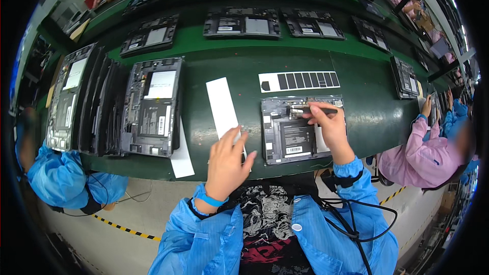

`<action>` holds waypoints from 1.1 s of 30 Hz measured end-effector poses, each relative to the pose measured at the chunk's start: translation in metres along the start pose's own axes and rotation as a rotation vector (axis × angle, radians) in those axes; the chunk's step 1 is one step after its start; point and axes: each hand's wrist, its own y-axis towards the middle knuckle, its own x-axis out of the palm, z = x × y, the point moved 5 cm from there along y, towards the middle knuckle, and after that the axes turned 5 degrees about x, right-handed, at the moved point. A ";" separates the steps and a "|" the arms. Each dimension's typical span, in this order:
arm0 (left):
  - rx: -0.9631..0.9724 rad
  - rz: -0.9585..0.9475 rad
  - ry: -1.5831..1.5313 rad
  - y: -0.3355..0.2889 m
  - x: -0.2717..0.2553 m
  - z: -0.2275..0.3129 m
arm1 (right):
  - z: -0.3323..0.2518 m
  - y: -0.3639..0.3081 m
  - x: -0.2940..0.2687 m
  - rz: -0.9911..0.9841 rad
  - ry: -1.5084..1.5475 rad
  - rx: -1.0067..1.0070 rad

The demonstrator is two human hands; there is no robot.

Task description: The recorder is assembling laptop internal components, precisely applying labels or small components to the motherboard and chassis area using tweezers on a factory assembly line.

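Green bench (377, 84) holds an opened tablet (297, 135) before the person, presumably for easy reach; the right hand (328, 126) pinches a slim dark tool (331, 110) over its upper part, likely for precision; the left hand (226, 160), fingers loosely spread, overlaps a white strip (222, 104).

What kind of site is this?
Likely an electronics assembly or repair floor: an opened device with its inner parts exposed, a leaning stack of similar ones at left, and a co-worker in a pink smock at right.

one tool (330, 110), one device (296, 140) under it, one black-patched sheet (299, 80), two nearby white strips (222, 103)
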 end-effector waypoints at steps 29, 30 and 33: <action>0.167 -0.181 -0.012 0.065 0.054 0.060 | 0.020 0.022 -0.010 -0.072 0.091 0.148; 0.196 -0.166 0.007 0.067 0.057 0.062 | 0.020 0.023 -0.010 -0.077 0.101 0.150; 0.245 -0.151 0.070 0.069 0.064 0.066 | 0.020 0.023 -0.010 -0.076 0.096 0.138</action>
